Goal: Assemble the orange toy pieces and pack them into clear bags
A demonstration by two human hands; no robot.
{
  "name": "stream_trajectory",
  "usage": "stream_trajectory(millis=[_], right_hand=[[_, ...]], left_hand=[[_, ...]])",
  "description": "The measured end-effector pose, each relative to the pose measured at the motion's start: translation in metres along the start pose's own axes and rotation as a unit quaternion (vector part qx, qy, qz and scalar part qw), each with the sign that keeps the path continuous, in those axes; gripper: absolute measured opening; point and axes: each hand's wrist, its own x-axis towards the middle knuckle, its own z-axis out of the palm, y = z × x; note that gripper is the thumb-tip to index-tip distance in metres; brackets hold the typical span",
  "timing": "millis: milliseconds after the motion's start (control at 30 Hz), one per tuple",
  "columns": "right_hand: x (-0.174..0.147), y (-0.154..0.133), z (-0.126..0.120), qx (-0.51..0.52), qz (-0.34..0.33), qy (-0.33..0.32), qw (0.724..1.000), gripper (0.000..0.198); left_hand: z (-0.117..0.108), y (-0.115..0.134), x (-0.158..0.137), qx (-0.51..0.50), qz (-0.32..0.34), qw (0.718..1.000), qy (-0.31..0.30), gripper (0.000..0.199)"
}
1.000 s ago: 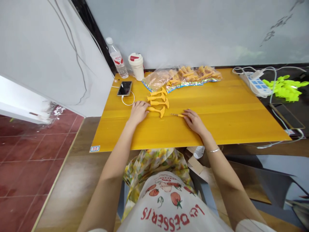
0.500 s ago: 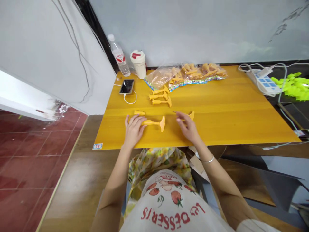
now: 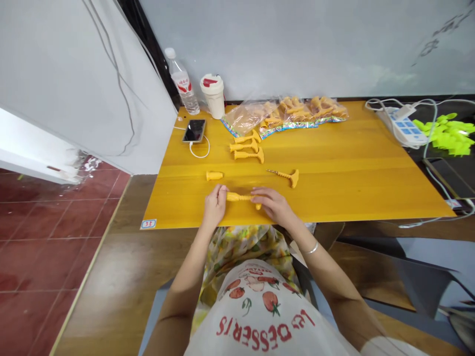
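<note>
The head view shows the left hand closed around one end of a yellow tool, the right hand curling its fingers over the crossbar end. The tool lies between the two hands, near the front edge of the table; whether it touches the wood I cannot tell. Just beyond the left hand rests a loose yellow cover. Beyond the right hand lies a drill, its metal bit bare and pointing left. Farther from the grip are three covered tools, with clear bags of yellow pieces behind them.
</note>
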Motion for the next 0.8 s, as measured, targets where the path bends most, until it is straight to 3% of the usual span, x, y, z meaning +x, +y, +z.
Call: stream_trajectory(millis=[133, 233, 333, 533, 800], right_hand=[[-0.012, -0.002, -0.004, -0.102, -0.096, 0.013, 0.990, 0.020], [-0.025, 0.005, -0.014, -0.129, -0.053, 0.084, 0.987, 0.017], [-0.035, 0.019, -0.029, -0.183, 0.000, 0.110, 0.977, 0.025], [-0.040, 0.041, -0.046, -0.261, 0.081, 0.040, 0.961, 0.033], [-0.044, 0.051, -0.054, -0.228, 0.115, 0.022, 0.966, 0.042]], left_hand=[[-0.005, -0.001, 0.010, 0.003, -0.124, 0.992, 0.013, 0.043], [-0.021, -0.012, 0.017, -0.003, -0.169, 0.984, 0.053, 0.043], [-0.034, -0.025, 0.016, 0.021, -0.091, 0.992, 0.091, 0.038], [-0.028, -0.038, 0.007, 0.121, 0.095, 0.985, 0.080, 0.024], [-0.022, -0.041, 0.009, 0.163, 0.147, 0.973, 0.071, 0.020]])
